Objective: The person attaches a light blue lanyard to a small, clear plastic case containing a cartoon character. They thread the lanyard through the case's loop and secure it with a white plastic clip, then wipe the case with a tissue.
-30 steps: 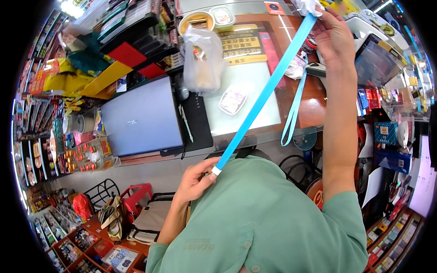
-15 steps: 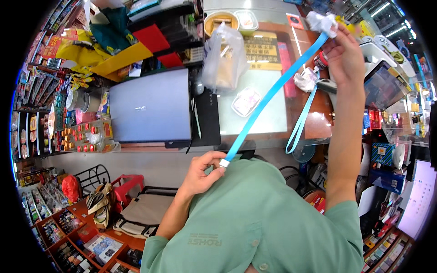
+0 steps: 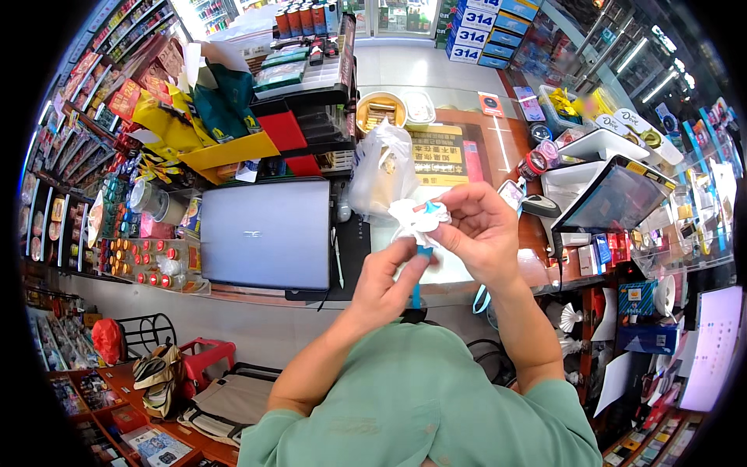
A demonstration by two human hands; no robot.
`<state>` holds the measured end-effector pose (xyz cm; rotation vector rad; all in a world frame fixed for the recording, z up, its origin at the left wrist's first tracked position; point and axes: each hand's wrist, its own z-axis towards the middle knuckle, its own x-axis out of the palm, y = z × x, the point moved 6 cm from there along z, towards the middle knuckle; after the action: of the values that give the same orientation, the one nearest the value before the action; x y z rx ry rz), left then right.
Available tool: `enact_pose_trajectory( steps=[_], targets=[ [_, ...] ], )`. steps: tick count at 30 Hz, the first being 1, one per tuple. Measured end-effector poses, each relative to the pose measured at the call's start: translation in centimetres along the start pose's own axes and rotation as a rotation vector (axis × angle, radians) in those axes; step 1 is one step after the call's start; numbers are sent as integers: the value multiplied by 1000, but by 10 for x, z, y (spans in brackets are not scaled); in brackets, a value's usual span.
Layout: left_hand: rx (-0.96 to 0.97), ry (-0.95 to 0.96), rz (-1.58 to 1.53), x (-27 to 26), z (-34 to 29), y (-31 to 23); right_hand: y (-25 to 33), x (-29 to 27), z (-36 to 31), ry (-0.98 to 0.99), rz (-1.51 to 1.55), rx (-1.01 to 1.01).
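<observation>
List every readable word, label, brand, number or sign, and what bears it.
Wording isn't copied here.
Yellow tabletop notice: printed characters, readable.
Stacked cartons: large blue number, readable.
White display sign: brand name, readable.
Laptop lid: logo, too small.
Green shirt: chest print, too faint.
Left shelf packages: mostly too small to read.

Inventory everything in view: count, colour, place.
Bundle: one, white, at centre
Strap: one, blue, below the bundle
Counter: one, reddish-brown, across the middle
Laptop: one, blue-grey, left on the counter
Pen: one, pale, right of the laptop
Plastic bag: one, translucent, beyond the bundle
Tubs: two, yellowish and white, beyond the plastic bag
Tilted panel: one, dark, right on the counter
Shelf goods: uncountable, multicoloured, far left and right
Shirt: one, green, bottom
Left hand: one, bare, at the bundle's near side
Right hand: one, bare, at the bundle's right
</observation>
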<state>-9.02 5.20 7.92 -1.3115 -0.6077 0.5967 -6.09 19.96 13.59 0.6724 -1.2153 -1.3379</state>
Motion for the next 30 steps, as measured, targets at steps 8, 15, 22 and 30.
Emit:
enact_pose_trajectory(
  steps=[8,15,22,30],
  targets=[
    [-143,19,-63,3,-22,25,5,-73,10,-467,175,-140],
    [-83,57,-316,2,-12,12,-67,-142,27,-359,-879,78],
    [-33,-7,15,-4,-14,0,-4,-25,-20,163,-131,-51],
    [316,-165,499,-9,-10,-18,15,-5,-28,-67,-627,-251]
  ],
)
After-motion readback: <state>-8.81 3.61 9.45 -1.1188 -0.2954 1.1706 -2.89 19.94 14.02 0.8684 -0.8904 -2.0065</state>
